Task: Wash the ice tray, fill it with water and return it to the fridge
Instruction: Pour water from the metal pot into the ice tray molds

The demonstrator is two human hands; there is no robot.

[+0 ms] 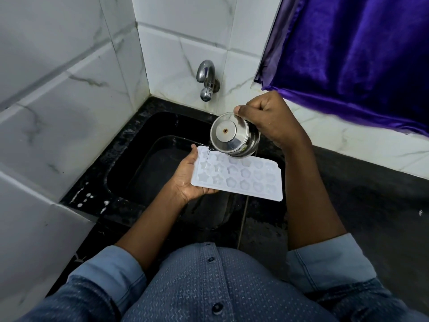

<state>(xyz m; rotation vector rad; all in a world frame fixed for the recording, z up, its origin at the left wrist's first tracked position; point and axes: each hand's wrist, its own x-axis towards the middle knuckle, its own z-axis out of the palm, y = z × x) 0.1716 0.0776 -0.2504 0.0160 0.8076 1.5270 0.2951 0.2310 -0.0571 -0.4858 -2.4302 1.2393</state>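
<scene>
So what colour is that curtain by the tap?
Purple, with a shiny sheen: the curtain shows in the head view, upper right of the tap.

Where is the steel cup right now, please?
Centre of the head view, gripped by the right hand, the steel cup is tilted over the far edge of the ice tray, near the tap.

Steel bowl (234,135) — interior out of sight

Over the one sink (116,166): one left hand (185,180), one right hand (267,119), one ice tray (243,180), one steel bowl (234,135). Inside it one clear dish (157,163); behind it one tap (206,80) and one curtain (348,54).
</scene>
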